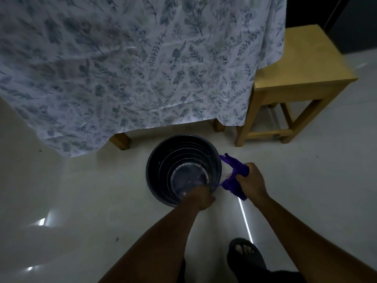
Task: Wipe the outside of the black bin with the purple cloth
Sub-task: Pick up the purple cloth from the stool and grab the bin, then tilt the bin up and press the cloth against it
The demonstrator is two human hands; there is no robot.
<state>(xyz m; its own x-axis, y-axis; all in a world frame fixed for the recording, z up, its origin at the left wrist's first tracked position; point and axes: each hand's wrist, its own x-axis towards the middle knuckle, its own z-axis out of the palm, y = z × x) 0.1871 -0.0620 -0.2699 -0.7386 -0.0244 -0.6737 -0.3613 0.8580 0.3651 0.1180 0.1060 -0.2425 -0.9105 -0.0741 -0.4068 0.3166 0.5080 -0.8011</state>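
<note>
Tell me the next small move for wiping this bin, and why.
Probably press the purple cloth flat against the bin's outer right wall and stroke downward. The right hand holds the cloth bunched just beside the rim, while the left hand grips the near rim, steadying the bin.

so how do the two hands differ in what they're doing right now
The left hand grips the near rim of the black bin, while the right hand is off the bin, beside its right side. The left hand holds no cloth; the right hand is closed on the bunched purple cloth. Both are bare.
</note>
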